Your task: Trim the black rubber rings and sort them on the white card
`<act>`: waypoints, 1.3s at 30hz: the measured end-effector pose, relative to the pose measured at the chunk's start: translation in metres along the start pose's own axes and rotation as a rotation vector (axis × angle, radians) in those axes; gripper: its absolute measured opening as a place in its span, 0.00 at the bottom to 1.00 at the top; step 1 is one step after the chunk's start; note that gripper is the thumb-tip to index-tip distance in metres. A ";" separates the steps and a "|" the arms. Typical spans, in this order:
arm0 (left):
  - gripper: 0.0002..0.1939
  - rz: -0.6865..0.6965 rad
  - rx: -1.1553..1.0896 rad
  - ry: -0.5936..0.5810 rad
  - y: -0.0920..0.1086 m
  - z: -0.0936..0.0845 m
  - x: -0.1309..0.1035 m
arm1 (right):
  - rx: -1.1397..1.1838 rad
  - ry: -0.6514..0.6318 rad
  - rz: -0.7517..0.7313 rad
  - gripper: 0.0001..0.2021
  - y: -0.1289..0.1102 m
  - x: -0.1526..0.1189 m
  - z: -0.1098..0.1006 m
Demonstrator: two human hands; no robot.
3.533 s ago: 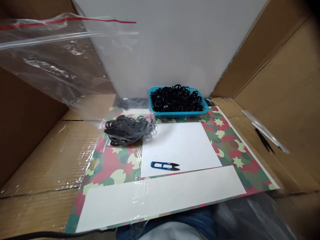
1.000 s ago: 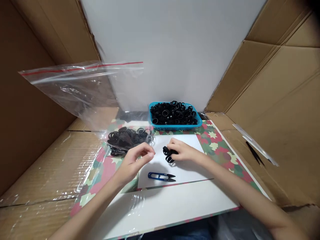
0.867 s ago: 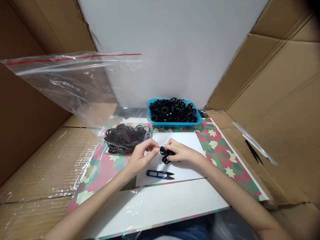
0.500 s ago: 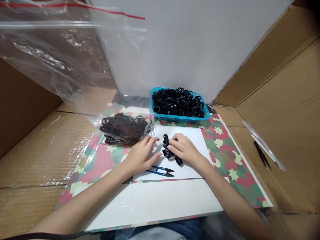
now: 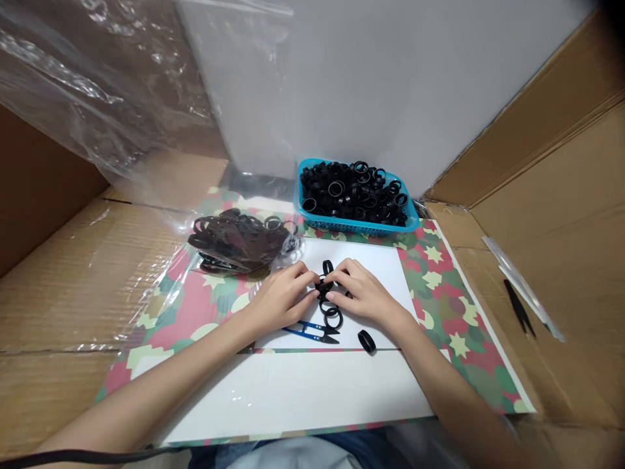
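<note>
Between my hands a black ring (image 5: 323,284) is held over the white sheet (image 5: 375,257). My left hand (image 5: 288,294) pinches its left side with thumb and forefinger. From the right, the fingertips of my right hand (image 5: 359,290) close on the same ring and partly cover it. Other loose black rings lie close around: one upright ring (image 5: 327,267) just beyond my fingers, a flat ring (image 5: 333,318) nearer to me, and a single ring (image 5: 366,342) apart at the lower right. Blue-handled thread snips (image 5: 312,332) lie below my left hand, blades pointing right.
A blue basket (image 5: 361,227) heaped with black rings stands at the back. Left of it, a clear plastic bag (image 5: 239,244) holds many dark rings, its upper part rising at the left. Black tweezers (image 5: 519,309) lie at the right, beside the cardboard wall (image 5: 561,215).
My left hand has moved right and closed on a ring together with my right hand. The loose rings have spread out, and one now lies farther toward the lower right.
</note>
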State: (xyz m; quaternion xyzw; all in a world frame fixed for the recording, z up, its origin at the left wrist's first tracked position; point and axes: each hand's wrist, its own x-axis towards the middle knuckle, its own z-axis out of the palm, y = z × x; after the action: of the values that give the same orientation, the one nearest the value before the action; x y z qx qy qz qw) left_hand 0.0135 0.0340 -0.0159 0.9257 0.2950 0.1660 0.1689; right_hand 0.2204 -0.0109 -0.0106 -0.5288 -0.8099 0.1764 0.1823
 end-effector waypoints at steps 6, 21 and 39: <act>0.09 0.052 0.133 0.062 -0.005 0.000 0.000 | 0.019 -0.006 0.068 0.13 0.007 -0.003 -0.007; 0.07 0.127 0.330 -0.035 -0.010 -0.009 -0.009 | -0.203 -0.090 0.129 0.07 -0.028 -0.056 -0.017; 0.12 -0.353 -1.192 0.099 0.009 -0.028 -0.010 | 0.126 0.315 0.420 0.12 -0.005 -0.037 -0.036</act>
State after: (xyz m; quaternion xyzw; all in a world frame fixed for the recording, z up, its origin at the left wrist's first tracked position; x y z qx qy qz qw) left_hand -0.0008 0.0267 0.0103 0.6007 0.3077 0.3146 0.6675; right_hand 0.2471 -0.0436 0.0192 -0.6938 -0.6316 0.1761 0.2979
